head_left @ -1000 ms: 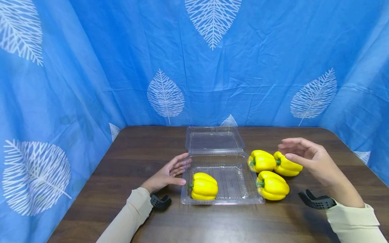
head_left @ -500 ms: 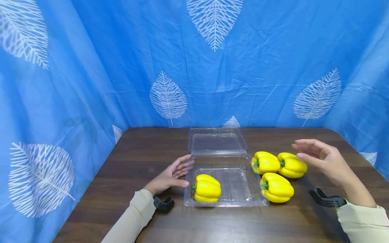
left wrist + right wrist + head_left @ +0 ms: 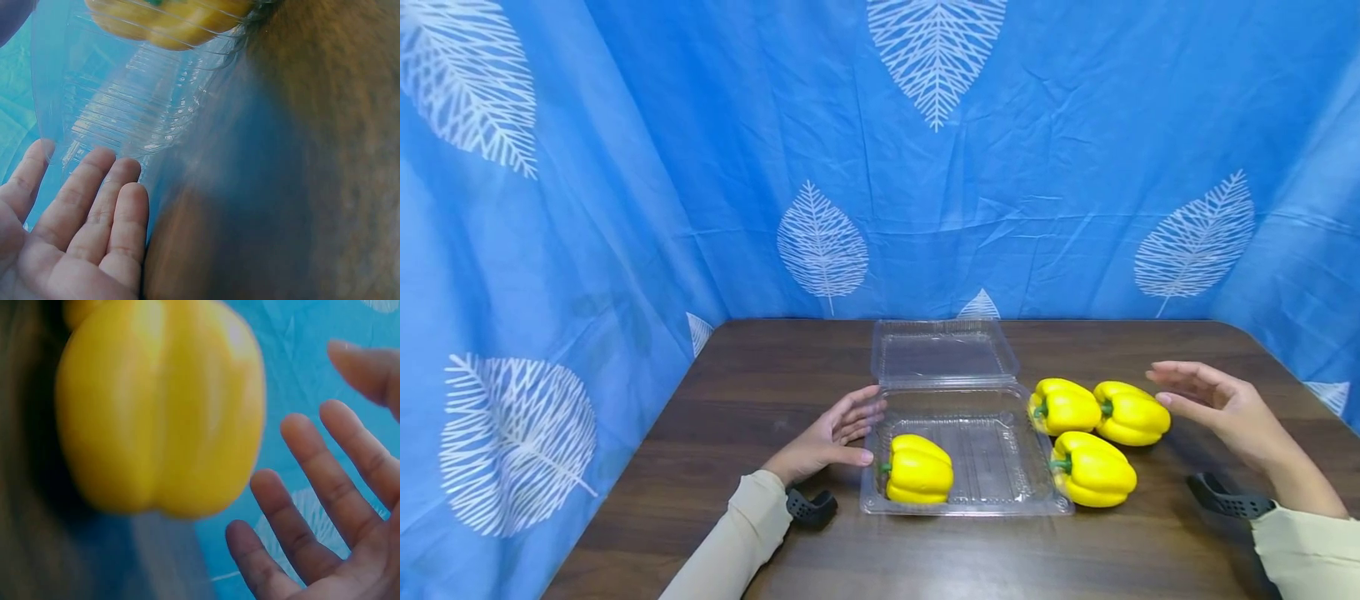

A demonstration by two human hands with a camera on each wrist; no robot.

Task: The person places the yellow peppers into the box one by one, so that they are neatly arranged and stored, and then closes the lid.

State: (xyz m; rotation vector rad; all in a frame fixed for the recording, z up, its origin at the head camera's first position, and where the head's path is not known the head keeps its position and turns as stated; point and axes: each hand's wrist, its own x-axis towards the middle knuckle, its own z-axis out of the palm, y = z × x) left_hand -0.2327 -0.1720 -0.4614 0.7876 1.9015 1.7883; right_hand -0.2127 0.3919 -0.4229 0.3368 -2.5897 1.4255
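Three yellow peppers (image 3: 1093,469) lie ungripped right of the clear container (image 3: 985,507), a fourth pepper (image 3: 920,469) inside near left, as your empty, loosely spread right hand (image 3: 1236,411) has drifted rightward, your straight-fingered left hand (image 3: 830,436) beside the container.

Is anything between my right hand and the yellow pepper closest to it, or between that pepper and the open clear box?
Nothing visible stands between your right hand and the closest pepper. Between that one and the clear box lies another yellow pepper, beside the box's right side.
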